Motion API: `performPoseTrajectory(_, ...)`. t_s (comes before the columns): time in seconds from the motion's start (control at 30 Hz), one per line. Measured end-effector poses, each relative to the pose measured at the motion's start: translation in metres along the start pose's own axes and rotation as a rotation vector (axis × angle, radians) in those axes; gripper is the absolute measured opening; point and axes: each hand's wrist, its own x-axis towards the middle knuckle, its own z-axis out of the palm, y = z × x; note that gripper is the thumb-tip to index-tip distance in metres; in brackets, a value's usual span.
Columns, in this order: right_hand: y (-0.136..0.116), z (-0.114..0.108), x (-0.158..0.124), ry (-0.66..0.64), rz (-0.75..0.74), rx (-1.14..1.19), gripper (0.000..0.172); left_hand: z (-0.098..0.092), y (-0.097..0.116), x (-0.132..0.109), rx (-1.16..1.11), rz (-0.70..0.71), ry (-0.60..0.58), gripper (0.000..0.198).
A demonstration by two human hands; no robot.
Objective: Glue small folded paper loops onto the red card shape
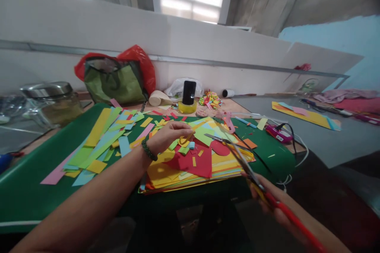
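Observation:
My left hand (170,136), with a dark beaded bracelet at the wrist, is above the paper pile. Its thumb and fingers are pinched on a narrow yellow paper strip (185,140), partly curled. My right hand (271,197), at the pile's right front edge, grips long tweezers (247,168) with a metal front and red and yellow handle parts, blurred by motion. Their thin end points up and left. Beneath lies a stack of coloured paper sheets (178,184) topped by a red sheet (192,164) bearing small cut pieces. Scissors (221,139) lie on the stack.
Paper strips (97,142) cover the green mat (26,174) at left. Behind are a phone (189,92) on a yellow tape roll (187,106), a paper-strip ball (210,100), a green bag (115,81) and a glass jar (55,104). A pink glue gun (228,121) and cables lie right.

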Motion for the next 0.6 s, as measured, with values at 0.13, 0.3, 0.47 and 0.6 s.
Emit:
performPoseTrajectory(0.13, -0.038, 0.006, 0.025, -0.091, -0.085, 0.025, 0.099, 0.003, 0.001, -0.003, 0.031, 0.001, -0.065, 0.024)
performPoseTrajectory(0.3, -0.053, 0.021, 0.039, -0.047, -0.147, 0.015, 0.095, 0.01, 0.004, -0.003, 0.077, -0.029, -0.109, 0.021)
performPoseTrajectory(0.47, -0.05, 0.028, 0.042, 0.0, -0.136, 0.04, 0.089, 0.013, 0.002, -0.002, 0.06, -0.073, -0.116, 0.021)
performPoseTrajectory(0.6, -0.049, 0.028, 0.041, -0.001, -0.148, 0.066, 0.09, 0.016, 0.002, -0.002, 0.043, -0.088, -0.13, 0.021)
